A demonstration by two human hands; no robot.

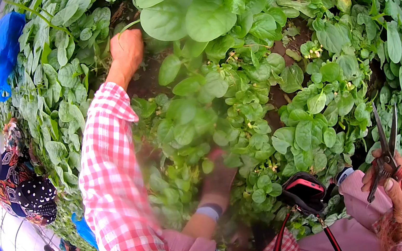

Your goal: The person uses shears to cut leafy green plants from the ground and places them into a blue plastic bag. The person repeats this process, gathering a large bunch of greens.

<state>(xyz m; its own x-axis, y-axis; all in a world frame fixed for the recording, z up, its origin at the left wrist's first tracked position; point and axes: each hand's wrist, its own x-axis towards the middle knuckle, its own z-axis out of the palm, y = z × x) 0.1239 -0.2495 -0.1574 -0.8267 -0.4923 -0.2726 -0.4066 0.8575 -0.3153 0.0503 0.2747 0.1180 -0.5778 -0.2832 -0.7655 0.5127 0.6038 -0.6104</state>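
Note:
My left hand [127, 47] is closed in a fist low among leafy green plants, beside bare soil. A thin green stem [129, 27] runs out of the fist toward a cluster of broad round leaves [189, 13]. What else lies inside the fist is hidden. At the lower right, my right hand [399, 182] grips a pair of spring-loaded hand shears [385, 151]. Their two long pointed blades stand apart and point away from me, with nothing between them. Dense foliage [316, 131] with small pale buds spreads between my hands.
A black pouch [304, 194] holding a red-edged item hangs before me on a red-and-black strap. My shod foot [219, 177] stands among the plants. Blue plastic bags [4, 56] lie at left. Two people, one in patterned clothing [18, 190], are along the row's left side.

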